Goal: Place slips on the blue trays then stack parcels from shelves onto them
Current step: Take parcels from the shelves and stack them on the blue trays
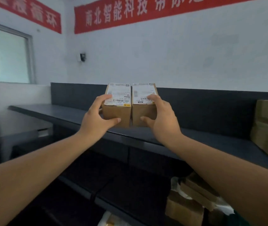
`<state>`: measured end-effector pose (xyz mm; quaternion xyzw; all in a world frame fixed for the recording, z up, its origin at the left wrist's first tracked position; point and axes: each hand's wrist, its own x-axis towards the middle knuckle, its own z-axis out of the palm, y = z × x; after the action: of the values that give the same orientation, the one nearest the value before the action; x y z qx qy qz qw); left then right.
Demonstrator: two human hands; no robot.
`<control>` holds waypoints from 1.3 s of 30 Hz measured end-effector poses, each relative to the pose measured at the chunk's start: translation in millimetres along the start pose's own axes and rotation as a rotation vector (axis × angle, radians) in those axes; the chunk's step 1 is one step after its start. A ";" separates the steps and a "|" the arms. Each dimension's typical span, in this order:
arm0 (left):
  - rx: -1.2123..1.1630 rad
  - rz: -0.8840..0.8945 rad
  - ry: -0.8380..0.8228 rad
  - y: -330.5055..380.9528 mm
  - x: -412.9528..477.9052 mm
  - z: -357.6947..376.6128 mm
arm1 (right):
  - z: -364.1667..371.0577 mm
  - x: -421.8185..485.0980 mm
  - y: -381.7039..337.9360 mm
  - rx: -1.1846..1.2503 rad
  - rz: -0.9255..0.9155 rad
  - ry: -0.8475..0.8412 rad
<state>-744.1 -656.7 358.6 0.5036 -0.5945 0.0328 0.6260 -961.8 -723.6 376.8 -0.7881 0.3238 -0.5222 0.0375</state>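
Parcels gripped as a pair on the top shelf (pixel 61 114), dead ahead at 12 o'clock: left hand (pixel 95 119) curled on the left parcel (pixel 118 111), right hand (pixel 162 123) on the right parcel (pixel 143 111) (fingers over labelled tops, thumbs on near faces). Touching, labels up, each long axis seemingly 6-to-12; pair spanning 9 to 3, both hands equally near.
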 end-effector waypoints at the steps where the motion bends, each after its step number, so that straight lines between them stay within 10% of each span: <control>1: 0.032 0.000 0.026 -2.9 -4.1 -23.0 | 15.0 0.8 -14.8 0.030 -0.022 -0.014; 22: 0.392 -0.367 0.356 -165.3 -153.4 -478.8 | 385.0 -68.5 -295.6 0.531 -0.095 -0.359; 39: 0.485 -0.639 0.455 -320.0 -162.7 -544.9 | 610.8 -52.2 -318.6 0.569 -0.039 -0.617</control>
<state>-199.1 -358.2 159.5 0.7735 -0.2320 0.0860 0.5836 -306.9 -614.5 185.7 -0.8717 0.1251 -0.3310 0.3389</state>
